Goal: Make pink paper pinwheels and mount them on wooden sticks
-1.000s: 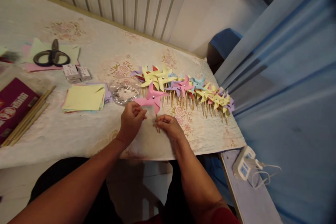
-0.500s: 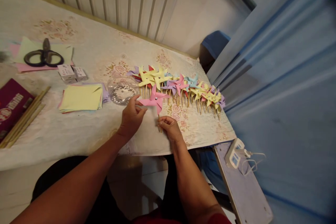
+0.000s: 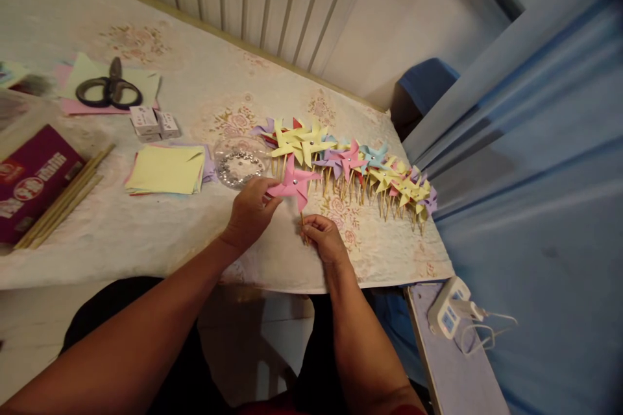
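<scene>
A pink paper pinwheel (image 3: 294, 185) with a silver pin at its centre stands upright on a thin wooden stick. Low on that stick, the fingers of my right hand (image 3: 325, 237) are pinched. My left hand (image 3: 253, 209) closes its thumb and fingers on the tip of the pinwheel's left blade. Just beyond my left hand sits a clear round dish (image 3: 242, 162) of small silver pins. Several finished pinwheels (image 3: 351, 159) in yellow, pink, purple, blue and red lie in a row behind and to the right, their sticks pointing toward me.
On the floral tablecloth (image 3: 189, 84), black-handled scissors (image 3: 115, 87) rest on coloured paper. Small white boxes (image 3: 146, 120) and a stack of paper squares (image 3: 165, 169) lie left of the dish. Farther left are wooden sticks (image 3: 68, 201) and a purple box (image 3: 36, 185). A power strip (image 3: 448, 308) sits beside the table.
My left thumb and fingers have come together on the left blade. The right hand keeps its pinch on the stick. The view has turned slightly left, shifting the scene rightward.
</scene>
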Tool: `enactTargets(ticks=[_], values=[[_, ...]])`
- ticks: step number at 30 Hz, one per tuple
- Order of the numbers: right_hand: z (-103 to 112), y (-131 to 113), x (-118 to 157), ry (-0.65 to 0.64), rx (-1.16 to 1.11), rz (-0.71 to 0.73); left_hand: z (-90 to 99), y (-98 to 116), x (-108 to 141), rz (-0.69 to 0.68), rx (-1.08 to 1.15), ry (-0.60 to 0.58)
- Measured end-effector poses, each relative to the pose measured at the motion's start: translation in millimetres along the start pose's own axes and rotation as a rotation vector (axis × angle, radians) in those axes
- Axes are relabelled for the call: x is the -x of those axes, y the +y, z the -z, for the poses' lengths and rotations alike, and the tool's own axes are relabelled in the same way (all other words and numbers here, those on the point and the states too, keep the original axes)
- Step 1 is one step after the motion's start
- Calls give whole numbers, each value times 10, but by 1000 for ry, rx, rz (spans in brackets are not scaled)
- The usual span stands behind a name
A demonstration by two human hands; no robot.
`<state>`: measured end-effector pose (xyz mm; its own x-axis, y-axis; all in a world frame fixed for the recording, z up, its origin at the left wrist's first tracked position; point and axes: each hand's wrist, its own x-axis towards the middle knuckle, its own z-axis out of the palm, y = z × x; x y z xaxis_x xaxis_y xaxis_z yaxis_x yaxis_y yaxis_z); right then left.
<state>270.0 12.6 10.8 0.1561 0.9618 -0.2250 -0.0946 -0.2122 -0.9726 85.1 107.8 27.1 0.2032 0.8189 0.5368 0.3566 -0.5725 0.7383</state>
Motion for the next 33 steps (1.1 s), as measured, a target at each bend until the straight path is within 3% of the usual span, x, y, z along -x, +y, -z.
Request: enactTargets(ticks=[15,33], values=[[59,-33,-27,-57,-26,-13,24,-13,-56,-148,39,13],[50,-32,-28,-81,-43,-29,-51,54,-52,-58,109,22]])
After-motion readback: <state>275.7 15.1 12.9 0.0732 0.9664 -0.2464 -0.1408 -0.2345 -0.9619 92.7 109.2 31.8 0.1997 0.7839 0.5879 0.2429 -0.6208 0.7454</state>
